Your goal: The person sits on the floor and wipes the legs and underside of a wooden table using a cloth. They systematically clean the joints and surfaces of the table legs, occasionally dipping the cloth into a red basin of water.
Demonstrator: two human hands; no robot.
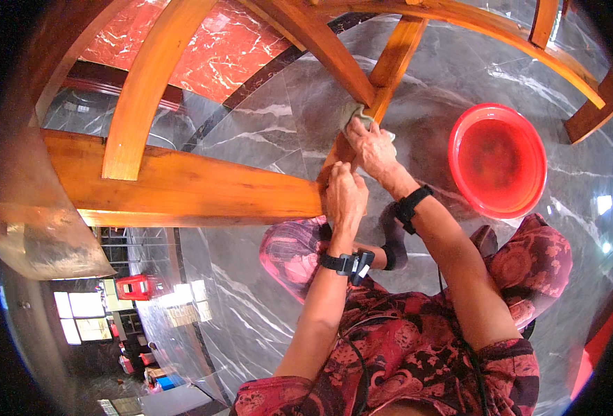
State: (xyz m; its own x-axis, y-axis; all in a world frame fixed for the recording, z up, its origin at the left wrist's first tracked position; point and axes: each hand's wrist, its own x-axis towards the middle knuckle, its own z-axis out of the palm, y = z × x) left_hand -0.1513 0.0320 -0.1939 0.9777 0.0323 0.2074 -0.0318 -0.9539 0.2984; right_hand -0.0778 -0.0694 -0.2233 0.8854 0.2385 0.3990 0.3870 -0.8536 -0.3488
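My right hand [373, 148] holds a pale, damp-looking cloth [354, 110] against a low wooden crossbar [399, 49]. The cloth lies bunched at the joint where a slanting wooden bar [322, 44] meets this crossbar. Closer to my body, my left hand [347, 195] has its fingers curled over the near part of the crossbar, beside the end of a thick wooden beam [207, 184]. Its fingertips are partly hidden. Black straps circle both wrists.
A red plastic basin [499, 161] with liquid in it stands on the grey marbled floor [254, 291], right of my hands. A curved wooden rail [493, 39] arches beyond. A curved wooden upright [147, 83] rises from the beam at left. A red stool [134, 287] stands farther off.
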